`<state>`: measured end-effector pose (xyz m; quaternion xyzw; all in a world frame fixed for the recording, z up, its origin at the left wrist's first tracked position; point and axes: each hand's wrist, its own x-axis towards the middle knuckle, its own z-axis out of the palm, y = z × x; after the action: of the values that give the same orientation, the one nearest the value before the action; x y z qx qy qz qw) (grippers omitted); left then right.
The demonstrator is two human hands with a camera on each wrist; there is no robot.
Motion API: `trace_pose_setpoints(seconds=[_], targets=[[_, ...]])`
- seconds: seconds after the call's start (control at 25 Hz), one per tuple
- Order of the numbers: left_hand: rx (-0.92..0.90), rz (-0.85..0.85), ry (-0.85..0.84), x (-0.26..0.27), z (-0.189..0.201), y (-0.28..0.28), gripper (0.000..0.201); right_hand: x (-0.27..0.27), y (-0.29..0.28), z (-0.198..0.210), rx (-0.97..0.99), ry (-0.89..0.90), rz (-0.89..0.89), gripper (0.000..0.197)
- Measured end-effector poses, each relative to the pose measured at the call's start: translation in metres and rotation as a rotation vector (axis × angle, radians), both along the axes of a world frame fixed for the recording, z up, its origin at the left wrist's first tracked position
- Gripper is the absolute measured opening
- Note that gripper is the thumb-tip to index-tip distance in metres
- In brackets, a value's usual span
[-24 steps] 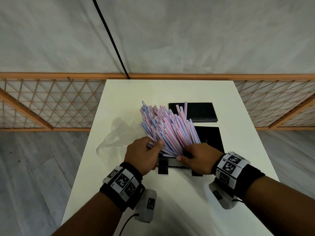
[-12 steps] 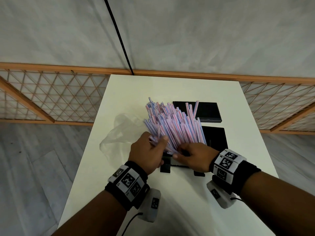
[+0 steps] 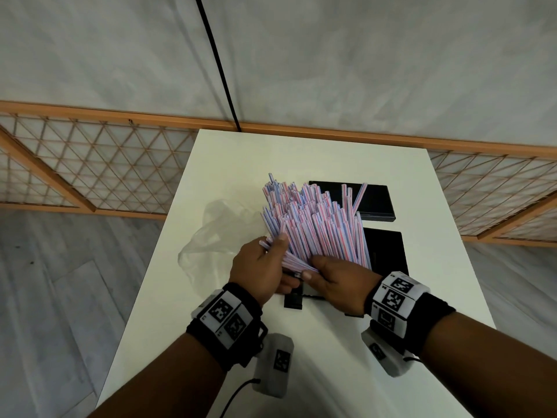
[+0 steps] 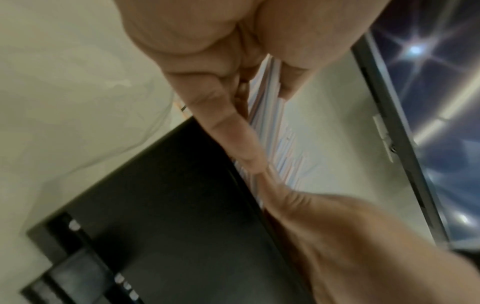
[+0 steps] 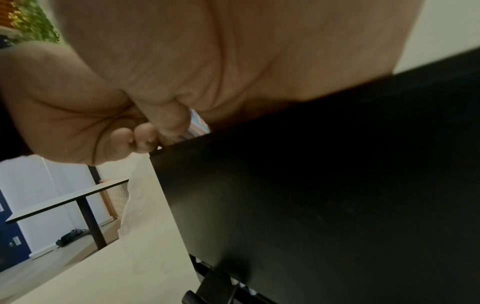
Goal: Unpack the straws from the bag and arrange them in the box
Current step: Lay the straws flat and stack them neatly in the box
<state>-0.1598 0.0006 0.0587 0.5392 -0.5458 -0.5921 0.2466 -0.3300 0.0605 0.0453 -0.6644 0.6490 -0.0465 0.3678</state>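
A thick bundle of pink, white and blue striped straws [image 3: 313,224] fans out away from me over the black box [image 3: 388,251] on the white table [image 3: 301,155]. My left hand [image 3: 265,267] grips the bundle's near end from the left, thumb on top. My right hand [image 3: 334,276] grips the same end from the right, fingers curled under it. The straws [image 4: 270,123] show between the left fingers, with the black box [image 4: 155,216] below. The right wrist view has the black box [image 5: 324,185] filling it and a sliver of straws [image 5: 198,123] behind curled fingers. The clear empty bag [image 3: 217,233] lies crumpled at the left.
A black lid [image 3: 370,200] lies flat behind the box. A wooden lattice fence [image 3: 99,164] runs behind the table. Grey plank floor [image 3: 60,297] drops off left of the table edge. A black cable [image 3: 217,64] runs across the far floor.
The bundle has swung from leaning left to more upright and rightward over the box. Both hands kept their grip on its near end and shifted slightly.
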Motion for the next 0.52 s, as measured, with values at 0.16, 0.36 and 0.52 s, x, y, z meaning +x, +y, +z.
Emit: trace_pose_setpoints(seconds=[0.16, 0.36, 0.52], targets=[[-0.039, -0.097, -0.073, 0.0036, 0.0015, -0.0026, 0.046, -0.0005, 0.0038, -0.0034, 0.047, 0.051, -0.012, 0.038], [-0.09, -0.1, -0.099, -0.0017, 0.0034, 0.0029, 0.035, 0.0026, 0.0004, -0.0046, 0.036, 0.028, -0.021, 0.036], [-0.043, -0.033, -0.037, 0.0005, -0.0032, 0.0008, 0.032, -0.0061, 0.0047, -0.0047, -0.097, 0.019, -0.031, 0.033]])
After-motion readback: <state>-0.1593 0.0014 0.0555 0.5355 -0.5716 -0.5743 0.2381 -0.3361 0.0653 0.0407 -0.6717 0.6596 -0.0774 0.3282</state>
